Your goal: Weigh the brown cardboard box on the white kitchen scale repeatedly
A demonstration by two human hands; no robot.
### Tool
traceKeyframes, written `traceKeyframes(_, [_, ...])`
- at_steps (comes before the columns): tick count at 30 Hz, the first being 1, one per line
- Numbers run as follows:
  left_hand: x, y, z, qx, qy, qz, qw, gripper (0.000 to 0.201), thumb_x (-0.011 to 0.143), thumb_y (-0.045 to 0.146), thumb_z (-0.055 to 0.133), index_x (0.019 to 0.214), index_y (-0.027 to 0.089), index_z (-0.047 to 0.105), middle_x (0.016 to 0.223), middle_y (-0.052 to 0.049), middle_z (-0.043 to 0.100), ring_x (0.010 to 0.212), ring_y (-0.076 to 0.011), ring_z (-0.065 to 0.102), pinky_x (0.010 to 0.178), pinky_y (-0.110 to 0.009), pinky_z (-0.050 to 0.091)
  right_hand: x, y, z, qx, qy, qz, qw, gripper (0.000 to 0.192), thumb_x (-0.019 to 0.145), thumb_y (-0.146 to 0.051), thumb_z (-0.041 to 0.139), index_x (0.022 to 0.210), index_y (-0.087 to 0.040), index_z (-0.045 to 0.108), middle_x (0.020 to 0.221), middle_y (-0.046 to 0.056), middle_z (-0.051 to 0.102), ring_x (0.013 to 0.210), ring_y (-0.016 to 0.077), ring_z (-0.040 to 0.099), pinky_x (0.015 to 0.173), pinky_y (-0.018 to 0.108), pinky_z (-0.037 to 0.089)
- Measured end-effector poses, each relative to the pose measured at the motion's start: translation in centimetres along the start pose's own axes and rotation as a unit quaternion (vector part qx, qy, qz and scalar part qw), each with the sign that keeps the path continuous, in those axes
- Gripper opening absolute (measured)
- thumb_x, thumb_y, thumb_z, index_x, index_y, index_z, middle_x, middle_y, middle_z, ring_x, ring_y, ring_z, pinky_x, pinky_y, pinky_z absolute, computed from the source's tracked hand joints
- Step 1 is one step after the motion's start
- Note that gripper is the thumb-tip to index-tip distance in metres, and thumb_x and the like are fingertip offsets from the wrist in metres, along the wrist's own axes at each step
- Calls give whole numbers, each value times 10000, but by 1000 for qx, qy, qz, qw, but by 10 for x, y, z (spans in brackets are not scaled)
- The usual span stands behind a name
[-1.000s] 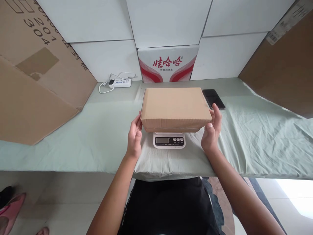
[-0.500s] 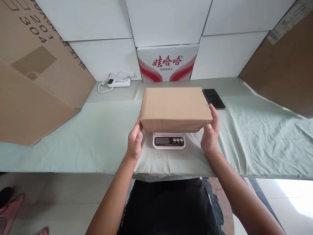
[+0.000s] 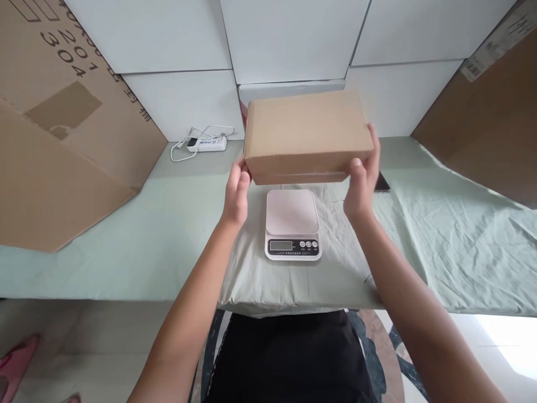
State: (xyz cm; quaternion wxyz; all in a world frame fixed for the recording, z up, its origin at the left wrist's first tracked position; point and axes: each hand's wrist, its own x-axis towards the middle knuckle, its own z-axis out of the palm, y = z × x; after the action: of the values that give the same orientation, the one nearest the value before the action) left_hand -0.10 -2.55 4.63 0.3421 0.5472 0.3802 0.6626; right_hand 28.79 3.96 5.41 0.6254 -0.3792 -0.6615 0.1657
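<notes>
Two hands hold the cardboard box (image 3: 308, 126) up clear of the bench (image 3: 188, 235), just beyond the kitchen scale (image 3: 292, 212), at its twelve o'clock. The left hand (image 3: 237, 190) sits at the box's eight o'clock, fingers pressed against the lower corner and apparently reaching beneath; the right hand (image 3: 363, 182), at four o'clock, has its thumb on the front face and fingers along the end. Gripping opposite ends probably shares the load and keeps so wide a box steady. Standing directly before the person, the scale has its bare plate within easy reach. A dark flat object (image 3: 382, 183) lies at the scale's two o'clock, partly hidden by the right hand. Plain brown and closed, the box has a smooth top, a slightly raised right end and a shiny strip, likely tape, low on its front.
</notes>
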Motion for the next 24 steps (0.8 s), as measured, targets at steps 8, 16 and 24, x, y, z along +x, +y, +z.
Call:
traceKeyframes(8, [19, -69, -4, -11, 15, -63, 998, 841, 933, 941, 682, 1473, 298, 729, 1688, -159, 705, 1738, -377, 523, 1447, -584, 395, -7, 73, 36, 59, -32, 119, 991, 1192, 803, -1029, 629, 1740, -305, 487, 1889, 121, 468, 1848, 406, 279, 1526, 703, 215])
traceKeyframes(16, [17, -84, -2, -29, 30, -100, 994, 858, 894, 990, 669, 1423, 318, 738, 1655, -150, 733, 1671, -407, 602, 1373, -605, 502, -10, 78, 34, 52, -57, 132, 988, 1129, 819, -991, 613, 1723, -321, 520, 1826, 133, 547, 1845, 407, 285, 1531, 708, 130])
traceKeyframes(24, [27, -88, -29, 10, 89, -93, 992, 985, 881, 1003, 667, 1598, 328, 639, 1890, -149, 497, 1832, -371, 369, 1481, -591, 348, -12, 111, 29, 115, 7, 211, 971, 1032, 867, -813, 629, 1761, -372, 364, 1733, 146, 585, 1603, 365, 616, 1360, 730, 473])
